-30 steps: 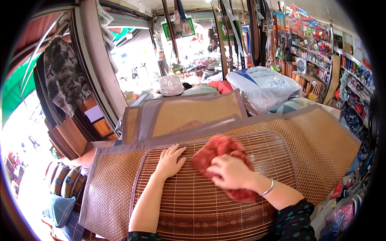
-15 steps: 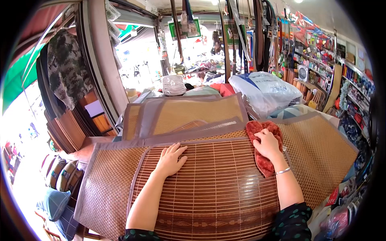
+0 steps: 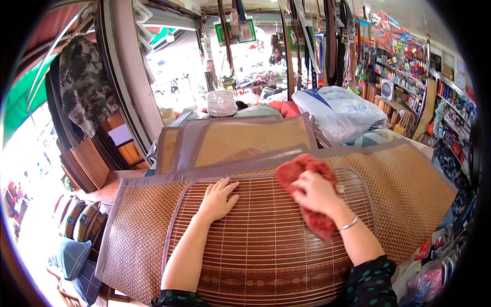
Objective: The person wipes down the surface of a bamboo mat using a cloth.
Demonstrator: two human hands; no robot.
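Observation:
A brown slatted mat [image 3: 255, 245] with a grey border lies on top of a larger tan woven mat [image 3: 138, 230]. My left hand [image 3: 217, 199] rests on the upper left of the slatted mat, fingers spread, holding nothing. My right hand [image 3: 314, 192], with a silver bangle at the wrist, is closed on a red fuzzy cloth [image 3: 299, 169] over the upper right of the slatted mat. The cloth is slightly blurred and hangs down toward me below the hand.
More tan mats [image 3: 255, 138] lie behind. A plastic-wrapped white bundle [image 3: 340, 112] sits at the back right, near stocked shelves [image 3: 401, 71]. Belts [image 3: 332, 46] hang overhead. Blue cushions [image 3: 71, 256] are low on the left, below a hanging camouflage garment [image 3: 84, 82].
My right hand went with the red cloth to the mat's right edge, then came back left to its upper right part. My left hand has stayed in place.

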